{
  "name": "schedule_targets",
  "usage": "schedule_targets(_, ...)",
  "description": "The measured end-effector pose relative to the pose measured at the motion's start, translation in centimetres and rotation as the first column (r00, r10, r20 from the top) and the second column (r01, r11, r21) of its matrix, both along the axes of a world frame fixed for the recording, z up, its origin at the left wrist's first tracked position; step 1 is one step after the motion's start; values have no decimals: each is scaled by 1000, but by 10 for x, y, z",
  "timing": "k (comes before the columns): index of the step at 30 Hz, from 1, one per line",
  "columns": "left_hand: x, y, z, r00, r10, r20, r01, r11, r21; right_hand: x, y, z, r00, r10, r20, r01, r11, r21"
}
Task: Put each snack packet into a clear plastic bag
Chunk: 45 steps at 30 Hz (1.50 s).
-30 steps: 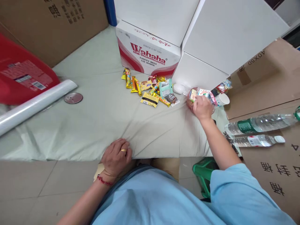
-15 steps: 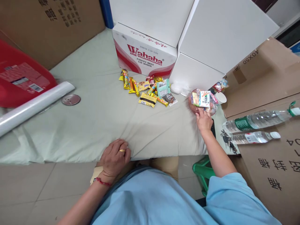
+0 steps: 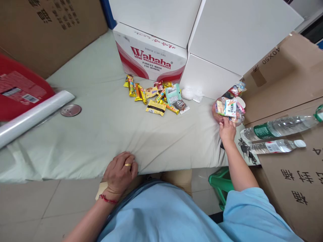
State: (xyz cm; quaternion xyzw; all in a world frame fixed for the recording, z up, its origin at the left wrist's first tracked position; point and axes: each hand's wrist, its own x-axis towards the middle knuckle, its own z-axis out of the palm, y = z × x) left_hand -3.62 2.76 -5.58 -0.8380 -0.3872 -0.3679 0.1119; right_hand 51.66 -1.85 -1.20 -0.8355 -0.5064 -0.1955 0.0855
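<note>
At the right end of the cloth-covered table [image 3: 161, 134], my right hand [image 3: 227, 129] grips the near rim of a see-through pinkish bowl [image 3: 216, 113]. Wrapped snacks fill the bowl, with a white packet [image 3: 230, 108] on top. My left hand [image 3: 120, 170] rests on the table's front edge, fingers curled in and nothing seen in it; its palm side is hidden. Between the hands, farther back, lies a loose pile of wrapped snacks, among them a yellow packet [image 3: 155, 108], a mint-green packet [image 3: 173, 93] and a dark packet [image 3: 181, 106].
A Wahaba-style red-and-white water carton [image 3: 151, 62] stands behind the pile, beside a crumpled clear plastic bag [image 3: 192, 94]. To the right are keys [image 3: 246, 149] and two water bottles [image 3: 280, 127]. A plastic roll [image 3: 37, 116], round metal disc [image 3: 71, 110] and red jug [image 3: 20, 87] lie left.
The bowl has shifted right along the table with my right hand on it, closer to the cardboard and the white cup. My left hand stays at the table edge. The view has shifted slightly.
</note>
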Motion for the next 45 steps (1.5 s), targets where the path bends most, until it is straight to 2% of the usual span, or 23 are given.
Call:
schedule_targets(6, -2, 0, -4, 1000, -7, -2, 7, 1000, -7, 6, -31, -2, 1000, -9, -16, 9, 1000, 30)
schedule_targets(10, -2, 1, -4, 1000, -3, 5, 3, 1000, 15, 9, -52, -6, 997, -75, -22, 76, 995, 63)
schedule_targets(14, -2, 3, -4, 1000, 11, -3, -10, 1000, 29, 17, -56, -9, 991, -132, -39, 135, 986, 103)
schedule_targets(22, -4, 3, -8, 1000, 23, -12, -23, 1000, 20, 50, -31, -6, 985, -160, -64, 166, 982, 89)
schedule_targets(31, -2, 3, -4, 1000, 22, -21, -21, 999, 43, 89, -1, -7, 984, -154, -89, 158, 986, 46)
schedule_targets(37, -1, 6, -3, 999, 36, -24, -34, 996, 82, 107, 28, -7, 985, -137, -103, 142, 989, 49)
schedule_targets(45, -3, 7, -5, 998, 52, -27, -50, 996, 68, 141, 66, -10, 980, -155, -126, 163, 985, 54)
